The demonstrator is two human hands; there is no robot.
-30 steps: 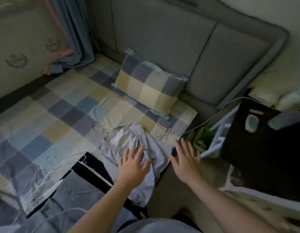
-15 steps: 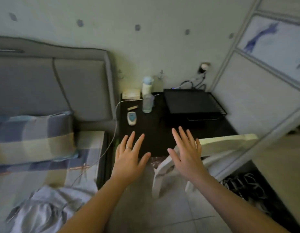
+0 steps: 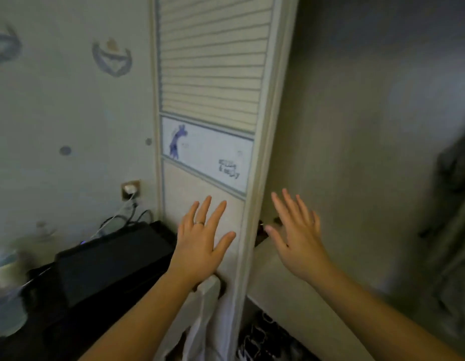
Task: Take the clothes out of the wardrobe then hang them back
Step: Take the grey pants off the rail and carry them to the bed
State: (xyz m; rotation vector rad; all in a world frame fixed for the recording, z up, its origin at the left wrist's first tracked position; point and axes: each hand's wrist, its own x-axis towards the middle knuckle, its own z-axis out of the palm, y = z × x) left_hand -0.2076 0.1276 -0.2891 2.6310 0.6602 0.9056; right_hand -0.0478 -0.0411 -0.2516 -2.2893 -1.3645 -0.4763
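Note:
A cream wardrobe door (image 3: 210, 82) with slats above and a blue giraffe panel stands ahead. To its right the wardrobe is open, its pale inner wall (image 3: 343, 126) in view. Dark hanging clothes (image 3: 455, 204) show blurred at the far right edge. My left hand (image 3: 202, 238) is raised in front of the door's lower panel with fingers spread, holding nothing. My right hand (image 3: 296, 235) is raised in front of the opening, fingers straight and spread, also holding nothing. A ring sits on my left hand.
A black bedside table (image 3: 77, 308) stands lower left with a black flat device (image 3: 109, 259), cables to a wall socket (image 3: 131, 190) and blurred bottles (image 3: 4, 267). A white chair back (image 3: 202, 295) is under my left wrist. Shoes (image 3: 265, 340) lie below.
My view swung right, from the bed with the grey garment and hangers, past the bedside table, to the wardrobe. Both hands stayed raised, spread and empty throughout.

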